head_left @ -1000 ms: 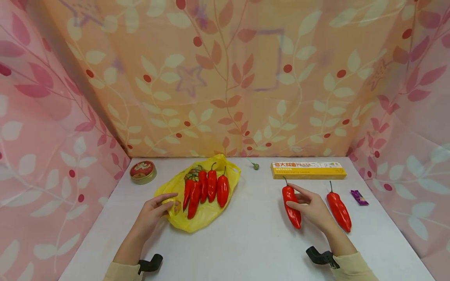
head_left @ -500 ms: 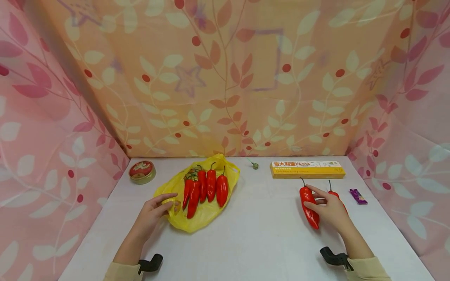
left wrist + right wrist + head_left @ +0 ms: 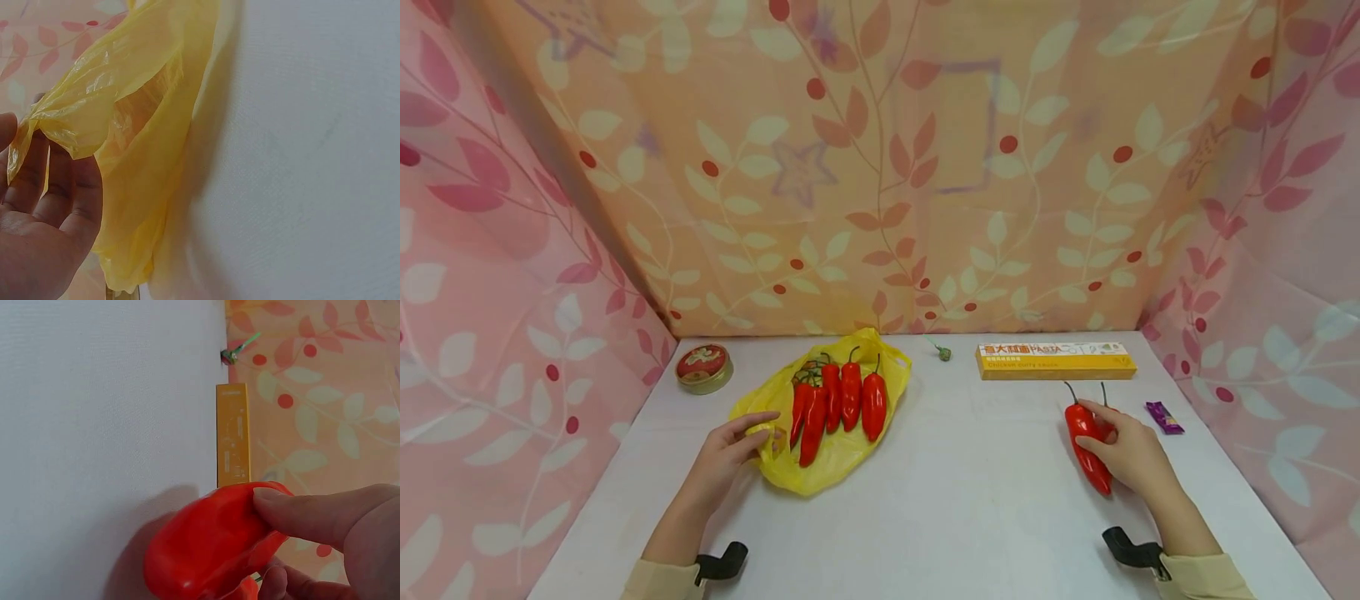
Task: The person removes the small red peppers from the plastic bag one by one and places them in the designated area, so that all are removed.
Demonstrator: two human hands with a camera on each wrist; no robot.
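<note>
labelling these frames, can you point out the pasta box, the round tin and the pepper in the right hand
pasta box (image 3: 1056, 362): head view, on the middle of its yellow front side.
round tin (image 3: 703, 365): head view, on the centre of its red lid.
pepper (image 3: 1088, 446): head view, on the middle of its red body beside the right hand (image 3: 1131, 454).

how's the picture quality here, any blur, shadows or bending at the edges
Head view: sharp, evenly lit, soft shadows, backdrop bowed at the edges. Left wrist view: bag glows translucent and casts a shadow on the table; left hand soft. Right wrist view: pepper and right hand blurred, box clearer.
</note>
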